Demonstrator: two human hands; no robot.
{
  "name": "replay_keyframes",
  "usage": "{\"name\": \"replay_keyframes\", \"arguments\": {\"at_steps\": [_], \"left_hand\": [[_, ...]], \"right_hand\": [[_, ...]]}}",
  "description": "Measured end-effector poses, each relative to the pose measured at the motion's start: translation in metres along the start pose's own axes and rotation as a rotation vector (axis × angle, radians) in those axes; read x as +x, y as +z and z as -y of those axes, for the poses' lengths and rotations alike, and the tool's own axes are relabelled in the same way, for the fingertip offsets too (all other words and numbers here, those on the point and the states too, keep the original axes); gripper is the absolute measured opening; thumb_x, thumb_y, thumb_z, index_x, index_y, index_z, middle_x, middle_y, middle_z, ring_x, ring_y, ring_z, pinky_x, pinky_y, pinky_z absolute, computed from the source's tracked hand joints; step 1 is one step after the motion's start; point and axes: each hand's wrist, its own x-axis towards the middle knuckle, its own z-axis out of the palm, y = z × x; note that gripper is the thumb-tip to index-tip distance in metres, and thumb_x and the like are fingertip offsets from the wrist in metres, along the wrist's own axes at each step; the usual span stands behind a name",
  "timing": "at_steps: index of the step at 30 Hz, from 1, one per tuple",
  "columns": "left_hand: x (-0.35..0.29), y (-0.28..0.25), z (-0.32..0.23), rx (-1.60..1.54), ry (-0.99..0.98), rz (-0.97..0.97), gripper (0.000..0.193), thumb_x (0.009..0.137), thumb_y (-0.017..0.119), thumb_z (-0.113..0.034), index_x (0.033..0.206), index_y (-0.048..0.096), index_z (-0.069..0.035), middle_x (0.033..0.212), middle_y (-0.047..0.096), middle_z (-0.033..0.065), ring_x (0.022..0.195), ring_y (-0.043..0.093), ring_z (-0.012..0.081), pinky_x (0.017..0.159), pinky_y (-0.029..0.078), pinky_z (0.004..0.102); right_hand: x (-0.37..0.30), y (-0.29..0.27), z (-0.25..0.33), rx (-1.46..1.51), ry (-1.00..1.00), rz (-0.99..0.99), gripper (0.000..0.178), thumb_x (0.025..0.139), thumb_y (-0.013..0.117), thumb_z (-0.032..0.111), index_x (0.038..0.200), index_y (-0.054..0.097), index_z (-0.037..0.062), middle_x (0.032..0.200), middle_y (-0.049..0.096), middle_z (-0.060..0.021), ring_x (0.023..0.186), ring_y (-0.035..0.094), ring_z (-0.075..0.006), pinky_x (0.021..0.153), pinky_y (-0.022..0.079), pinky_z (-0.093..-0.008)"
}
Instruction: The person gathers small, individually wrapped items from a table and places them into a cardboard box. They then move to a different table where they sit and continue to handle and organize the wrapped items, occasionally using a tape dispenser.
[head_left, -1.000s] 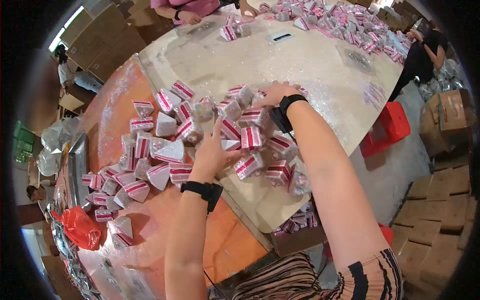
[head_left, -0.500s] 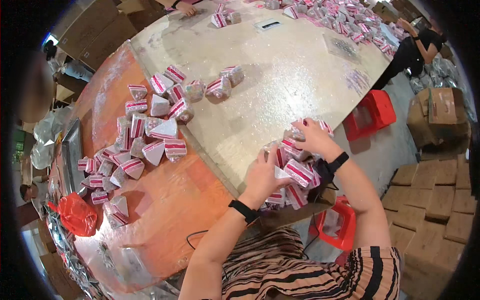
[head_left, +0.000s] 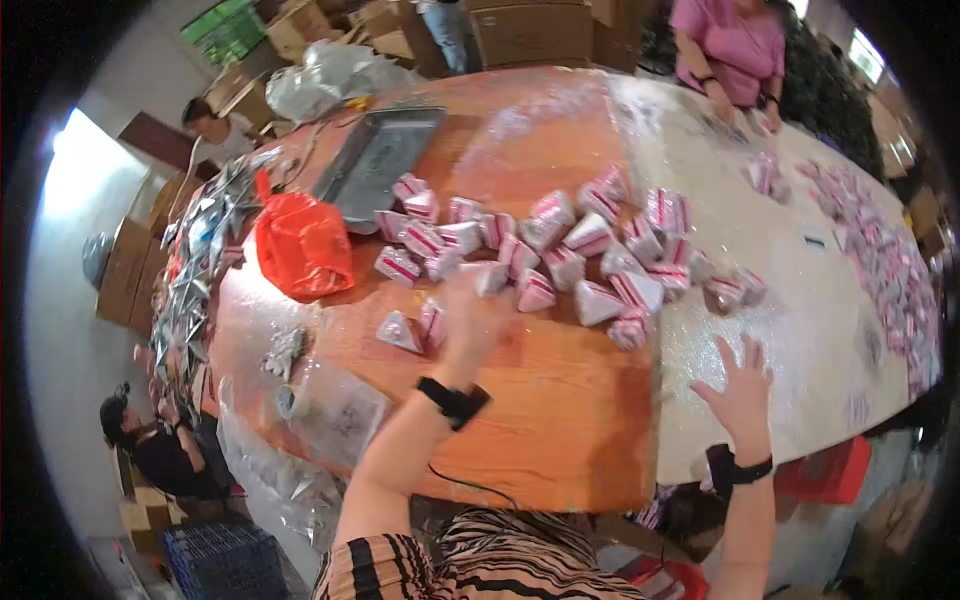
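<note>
At far left, a person in dark clothing [head_left: 165, 462] sits near a blue crate [head_left: 225, 560]. Silver foil pieces [head_left: 186, 300], pointed like stars, line the left rim of the bench [head_left: 560, 400], whose surface is orange on this side and cream on the other. Inward from them lie a knotted red plastic bag [head_left: 302, 250] and, nearer the worker, a crumpled clear plastic sheet [head_left: 340, 405]; a grey metal tray [head_left: 378, 160] rests beyond the bag. The left hand [head_left: 474, 325] reaches over the orange surface, between two small wedges [head_left: 400, 332] on its left and the main group on its right. It is blurred by motion, and from where I stand I cannot tell whether its fingers grip anything. The main group of wedge-shaped packs [head_left: 590, 234], white with pink bands, spreads from beside the tray to the seam and just across it. The right hand [head_left: 740, 388] is spread wide above the cream surface, fingers splayed, with nothing in it. Just beyond its fingertips lie a pair of packs [head_left: 748, 286]. Farther off stands a person in pink [head_left: 735, 50]; a red stool [head_left: 835, 472] shows below the rim, and a dense heap of similar packs [head_left: 893, 290] covers the far right.
</note>
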Motion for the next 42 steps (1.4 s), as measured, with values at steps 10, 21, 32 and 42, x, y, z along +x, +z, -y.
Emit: {"name": "replay_keyframes", "arguments": {"at_steps": [10, 21, 32, 42], "left_hand": [[0.032, -0.191, 0.192, 0.49, -0.167, 0.211, 0.109, 0.057, 0.079, -0.049, 0.14, 0.02, -0.009, 0.136, 0.034, 0.021, 0.122, 0.035, 0.0424, 0.1, 0.032, 0.0496], [0.037, -0.166, 0.183, 0.392, -0.317, 0.201, 0.126, 0.048, 0.086, -0.04, 0.142, 0.008, -0.012, 0.124, 0.039, 0.026, 0.11, 0.045, 0.0441, 0.088, 0.043, 0.0479], [0.105, -0.119, 0.166, 0.344, -0.336, 0.351, 0.122, 0.052, 0.087, -0.024, 0.142, 0.004, -0.015, 0.12, 0.036, 0.0299, 0.11, 0.046, 0.041, 0.094, 0.041, 0.0427], [0.062, -0.031, 0.139, 0.275, -0.118, 0.402, 0.118, 0.052, 0.085, -0.025, 0.142, 0.009, -0.014, 0.118, 0.038, 0.0294, 0.106, 0.048, 0.0422, 0.092, 0.042, 0.0421]], "right_hand": [[0.212, 0.013, 0.381, 0.127, -0.778, -0.122, 0.078, 0.058, 0.071, 0.057, 0.125, 0.049, 0.0227, 0.135, 0.034, -0.0193, 0.123, 0.031, -0.0449, 0.089, 0.03, -0.0663], [0.296, 0.077, 0.541, -0.018, -0.73, 0.066, 0.073, 0.05, 0.072, 0.059, 0.112, 0.061, 0.0218, 0.125, 0.042, -0.012, 0.113, 0.036, -0.0397, 0.082, 0.038, -0.0598], [0.301, 0.084, 0.402, 0.243, -0.511, 0.391, 0.037, 0.076, 0.057, 0.032, 0.107, 0.063, 0.0135, 0.122, 0.043, -0.0162, 0.109, 0.049, -0.0391, 0.09, 0.039, -0.0531], [0.221, 0.073, 0.246, 0.186, -0.479, 0.403, 0.056, 0.068, 0.065, 0.054, 0.101, 0.064, 0.0094, 0.127, 0.036, -0.0278, 0.101, 0.054, -0.0409, 0.089, 0.043, -0.045]]}}
